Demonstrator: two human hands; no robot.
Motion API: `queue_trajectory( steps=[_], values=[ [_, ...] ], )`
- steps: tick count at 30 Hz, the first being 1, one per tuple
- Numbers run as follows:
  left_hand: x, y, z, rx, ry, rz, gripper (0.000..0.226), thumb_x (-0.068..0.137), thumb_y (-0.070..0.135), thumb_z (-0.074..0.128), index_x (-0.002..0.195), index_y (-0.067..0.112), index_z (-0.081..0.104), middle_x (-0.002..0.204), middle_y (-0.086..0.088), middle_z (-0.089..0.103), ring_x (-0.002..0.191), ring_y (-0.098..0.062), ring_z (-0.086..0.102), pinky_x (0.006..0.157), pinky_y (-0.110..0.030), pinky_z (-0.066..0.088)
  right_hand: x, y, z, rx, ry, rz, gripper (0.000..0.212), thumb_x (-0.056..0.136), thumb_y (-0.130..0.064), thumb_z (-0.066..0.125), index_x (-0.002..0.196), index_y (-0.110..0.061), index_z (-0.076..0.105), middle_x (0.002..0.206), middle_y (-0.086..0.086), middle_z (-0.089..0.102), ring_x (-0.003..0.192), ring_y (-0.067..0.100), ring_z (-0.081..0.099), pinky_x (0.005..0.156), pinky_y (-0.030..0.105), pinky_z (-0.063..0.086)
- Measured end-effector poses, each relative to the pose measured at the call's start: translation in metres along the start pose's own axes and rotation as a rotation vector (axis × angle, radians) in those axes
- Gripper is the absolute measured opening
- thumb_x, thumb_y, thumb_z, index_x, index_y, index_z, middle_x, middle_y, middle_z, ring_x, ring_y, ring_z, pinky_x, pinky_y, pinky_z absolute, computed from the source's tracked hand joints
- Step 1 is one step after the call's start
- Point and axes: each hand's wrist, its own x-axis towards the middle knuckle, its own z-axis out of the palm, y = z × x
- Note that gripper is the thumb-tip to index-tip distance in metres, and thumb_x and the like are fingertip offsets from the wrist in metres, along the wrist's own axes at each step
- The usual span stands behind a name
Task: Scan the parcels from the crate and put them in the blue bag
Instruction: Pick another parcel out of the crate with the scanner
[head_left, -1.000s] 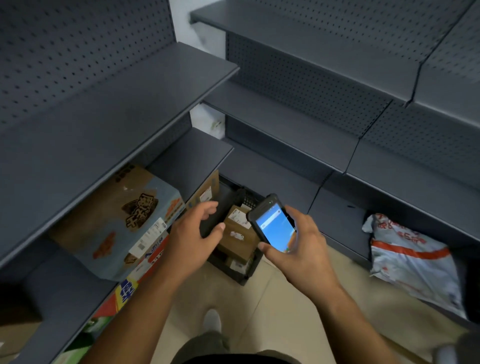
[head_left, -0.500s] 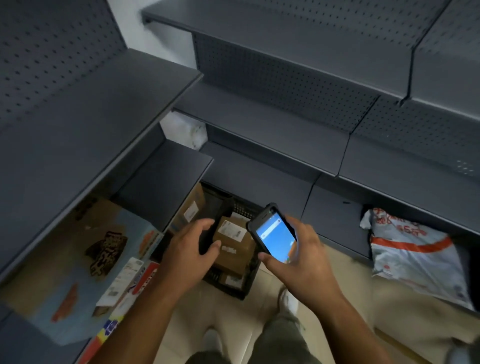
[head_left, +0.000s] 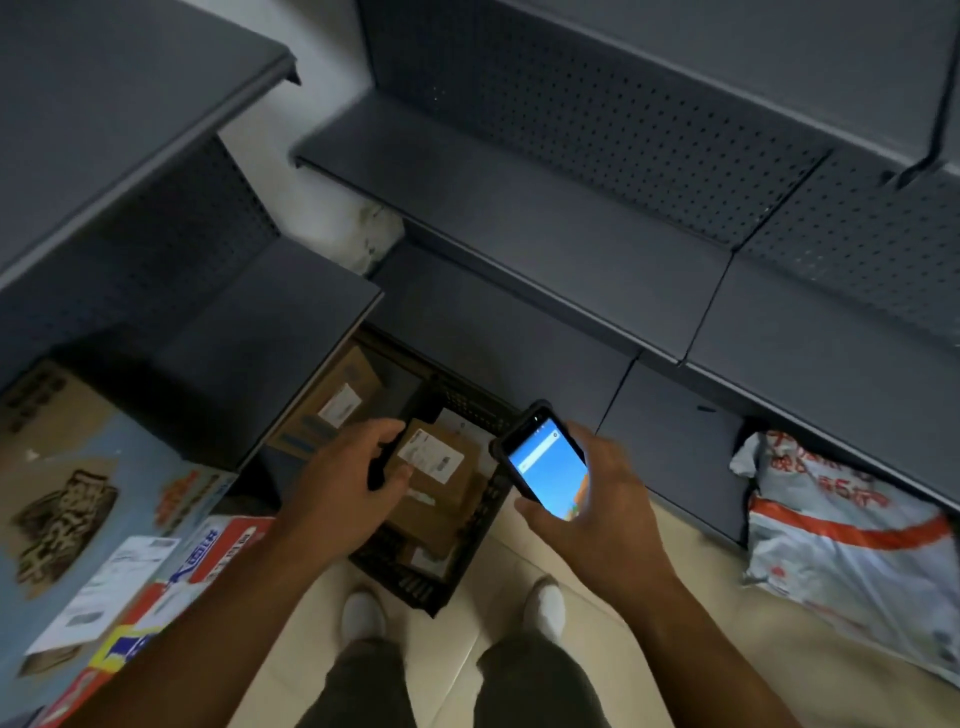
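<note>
A black plastic crate (head_left: 415, 587) stands on the floor under the grey shelves, with several brown cardboard parcels in it. The top parcel (head_left: 439, 460) shows a white label. My left hand (head_left: 337, 488) hovers over the crate's left side, fingers curved and spread, thumb at the top parcel's left edge; contact is unclear. My right hand (head_left: 608, 519) grips a black handheld scanner (head_left: 548, 470) with a lit blue screen, above the crate's right edge. A pale bluish bag (head_left: 841, 545) with an orange band lies on the floor at the right.
Grey metal shelves (head_left: 519, 234) with perforated backs run along the left and the back. A big printed carton (head_left: 104, 467) fills the lower left shelf, and a brown box (head_left: 332, 405) sits beside the crate. My feet (head_left: 363, 613) stand on beige floor before the crate.
The view has tilted down and closed in on the crate. Both hands keep almost the same pose, and my feet have stepped up to the crate.
</note>
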Motion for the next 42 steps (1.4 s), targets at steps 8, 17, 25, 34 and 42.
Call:
queue_trajectory(
  steps=[8,17,25,34,42],
  values=[
    [0.074,-0.113,0.061,0.118,-0.079,-0.173,0.05,0.094,0.03,0.072,0.141,0.028,0.054,0.132,-0.001,0.062,0.122,-0.021,0.059,0.098,-0.04,0.053,0.063,0.061,0.1,0.011,-0.074,0.077,0.093,0.068,-0.053,0.083,0.145,-0.028,0.038,0.134,-0.009,0.049,0.11,0.004,0.044,0.081,0.012,0.033],
    [0.167,-0.236,0.172,0.225,-0.118,-0.225,0.054,0.097,0.032,0.067,0.146,0.022,0.049,0.135,-0.004,0.06,0.109,-0.017,0.059,0.068,-0.01,0.036,0.11,0.12,0.216,0.011,-0.098,0.098,0.093,0.067,-0.046,0.085,0.145,-0.025,0.04,0.129,-0.005,0.053,0.113,0.01,0.05,0.088,0.023,0.039],
    [0.248,-0.339,0.255,0.312,-0.232,-0.292,0.059,0.097,0.044,0.065,0.144,0.017,0.044,0.139,-0.008,0.057,0.126,-0.03,0.059,0.088,-0.033,0.046,0.143,0.175,0.288,-0.081,-0.022,0.006,0.097,0.046,-0.022,0.097,0.133,-0.011,0.057,0.114,0.01,0.064,0.097,0.034,0.065,0.077,0.036,0.047],
    [0.279,-0.394,0.31,0.38,-0.277,-0.338,0.103,0.082,0.063,0.075,0.158,0.017,0.022,0.152,-0.014,0.044,0.136,-0.036,0.05,0.104,-0.054,0.05,0.155,0.202,0.344,-0.021,-0.038,-0.039,0.097,0.052,-0.024,0.096,0.137,-0.006,0.052,0.113,0.011,0.063,0.095,0.027,0.061,0.076,0.037,0.05],
    [0.276,-0.42,0.337,0.085,-0.197,-0.562,0.109,0.067,0.053,0.091,0.152,0.015,0.034,0.148,-0.012,0.05,0.136,-0.035,0.051,0.105,-0.054,0.05,0.152,0.221,0.373,-0.007,-0.042,-0.023,0.093,0.06,-0.045,0.084,0.139,-0.01,0.05,0.118,0.008,0.063,0.102,0.023,0.06,0.082,0.037,0.05]
  ],
)
